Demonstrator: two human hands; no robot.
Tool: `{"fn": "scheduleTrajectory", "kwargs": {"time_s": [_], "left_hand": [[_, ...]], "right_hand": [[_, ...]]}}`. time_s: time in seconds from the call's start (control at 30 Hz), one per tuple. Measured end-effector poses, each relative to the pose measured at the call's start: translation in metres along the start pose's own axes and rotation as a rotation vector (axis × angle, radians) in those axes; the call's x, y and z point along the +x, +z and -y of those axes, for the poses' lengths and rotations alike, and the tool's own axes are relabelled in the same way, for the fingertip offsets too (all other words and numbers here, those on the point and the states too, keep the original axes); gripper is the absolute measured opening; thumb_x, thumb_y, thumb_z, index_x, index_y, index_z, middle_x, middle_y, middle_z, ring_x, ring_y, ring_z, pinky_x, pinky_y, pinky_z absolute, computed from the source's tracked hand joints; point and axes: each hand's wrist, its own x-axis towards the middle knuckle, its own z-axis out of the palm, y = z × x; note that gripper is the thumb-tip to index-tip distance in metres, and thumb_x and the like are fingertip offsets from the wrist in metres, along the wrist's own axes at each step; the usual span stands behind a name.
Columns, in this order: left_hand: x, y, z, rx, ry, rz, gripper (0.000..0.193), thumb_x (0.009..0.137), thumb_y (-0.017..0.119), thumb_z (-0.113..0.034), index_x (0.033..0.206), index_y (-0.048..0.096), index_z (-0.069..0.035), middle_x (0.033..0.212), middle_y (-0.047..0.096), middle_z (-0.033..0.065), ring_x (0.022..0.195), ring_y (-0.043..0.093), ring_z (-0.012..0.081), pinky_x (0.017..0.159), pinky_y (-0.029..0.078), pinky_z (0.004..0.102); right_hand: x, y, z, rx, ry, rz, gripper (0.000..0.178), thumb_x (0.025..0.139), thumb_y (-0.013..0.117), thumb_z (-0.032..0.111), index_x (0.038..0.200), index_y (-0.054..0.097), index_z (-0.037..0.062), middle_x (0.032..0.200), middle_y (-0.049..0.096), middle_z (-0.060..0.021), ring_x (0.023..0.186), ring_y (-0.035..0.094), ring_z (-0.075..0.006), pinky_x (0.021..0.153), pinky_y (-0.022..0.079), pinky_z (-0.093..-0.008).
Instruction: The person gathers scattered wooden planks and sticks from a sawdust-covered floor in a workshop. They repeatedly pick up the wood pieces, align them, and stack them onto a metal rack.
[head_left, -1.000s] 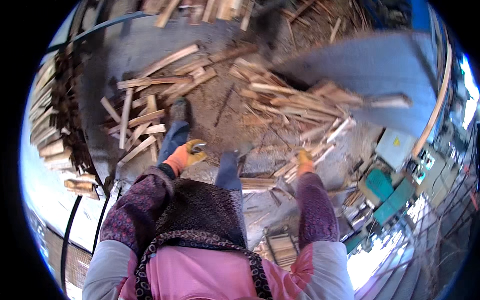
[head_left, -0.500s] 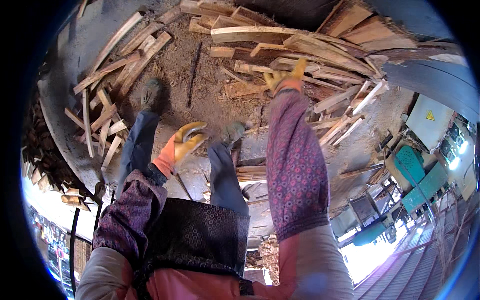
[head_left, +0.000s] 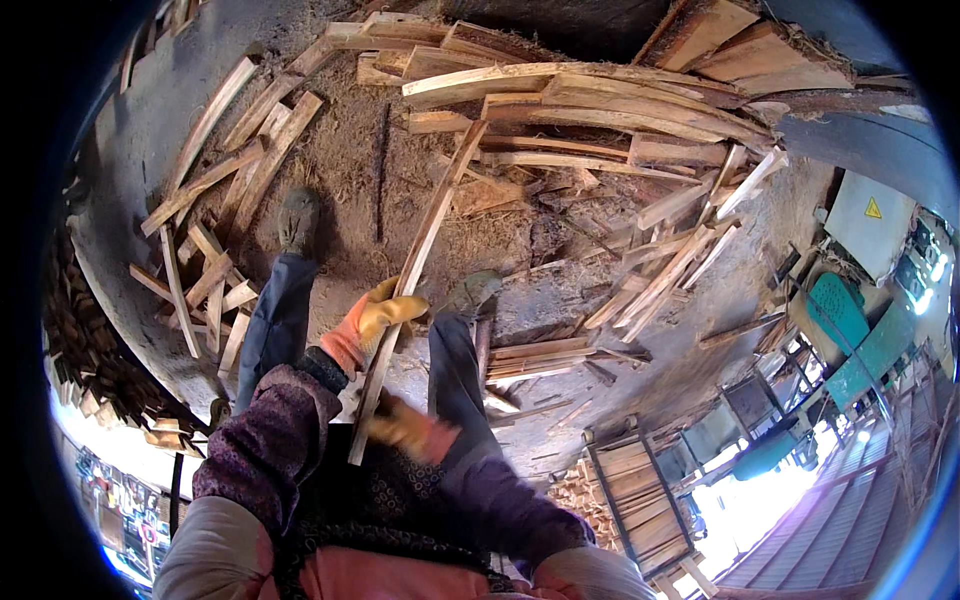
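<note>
A long, narrow wooden strip (head_left: 432, 232) slants from near my apron up over the sawdust. My left hand (head_left: 388, 312), in a yellow and orange glove, is closed around its lower half. My right hand (head_left: 405, 428), gloved the same way, is beside the strip's lower end in front of my dark apron. Motion smears its fingers, so I cannot tell whether it touches the strip. Beyond the strip's upper end lies a loose pile of wooden strips and slabs (head_left: 600, 105) on the ground.
More wooden pieces (head_left: 205, 265) lie crisscrossed at the left. A small stack of strips (head_left: 540, 358) is right of my foot. A framed rack of cut wood (head_left: 640, 490) stands at the lower right, with green machinery (head_left: 850, 340) beyond. My shoes (head_left: 298, 220) rest on sawdust-strewn ground.
My right hand has come back from the wood pile to the front of my apron. The long strip is now in my left hand, which was empty and half curled before.
</note>
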Motion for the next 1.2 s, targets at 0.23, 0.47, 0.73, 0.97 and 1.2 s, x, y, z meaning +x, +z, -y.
{"fn": "scheduleTrajectory", "kwargs": {"time_s": [0.23,0.47,0.73,0.97,1.2], "left_hand": [[0.003,-0.043,0.037,-0.355,-0.018,-0.072,0.054,0.098,0.055,-0.055,0.134,0.055,-0.015,0.086,0.07,0.0155,0.057,0.066,0.0244,0.045,0.052,0.0358],[0.006,-0.052,0.024,-0.224,-0.142,-0.09,0.058,0.097,0.056,-0.044,0.144,0.049,-0.012,0.097,0.07,0.0175,0.062,0.068,0.0268,0.053,0.057,0.0397],[-0.015,-0.05,0.051,-0.009,0.007,0.087,0.064,0.089,0.061,-0.047,0.134,0.058,-0.001,0.107,0.069,0.018,0.075,0.067,0.0242,0.065,0.057,0.0366],[-0.152,-0.024,0.001,0.036,0.376,-0.488,0.049,0.085,0.077,-0.038,0.111,0.064,0.002,0.087,0.067,0.0076,0.079,0.063,0.015,0.068,0.051,0.0295],[-0.242,-0.081,-0.312,0.249,0.982,-0.411,0.082,0.09,0.066,-0.048,0.144,0.033,0.004,0.136,0.05,0.0217,0.125,0.05,0.0273,0.107,0.038,0.0372]], "right_hand": [[0.204,-0.107,0.232,0.4,-0.229,-0.415,0.098,0.092,0.057,0.063,0.161,0.011,0.0113,0.164,0.021,-0.0152,0.151,0.022,-0.0329,0.119,0.019,-0.0555],[0.215,-0.112,0.226,0.483,-0.493,-0.542,0.044,0.091,0.065,0.034,0.118,0.059,0.0001,0.115,0.063,-0.0157,0.102,0.06,-0.0266,0.084,0.049,-0.0417],[0.014,-0.046,0.036,0.3,-0.172,-0.369,0.033,0.09,0.071,0.022,0.111,0.068,-0.0029,0.104,0.072,-0.0136,0.091,0.069,-0.0227,0.078,0.057,-0.0367],[-0.127,0.059,0.022,0.043,0.005,-0.077,0.037,0.089,0.075,0.019,0.117,0.066,-0.0026,0.107,0.071,-0.0116,0.094,0.069,-0.0216,0.081,0.057,-0.0372],[-0.149,0.148,0.089,-0.139,0.031,0.154,0.043,0.087,0.079,0.016,0.123,0.064,-0.0023,0.111,0.07,-0.0095,0.098,0.069,-0.0205,0.085,0.058,-0.0377]]}}
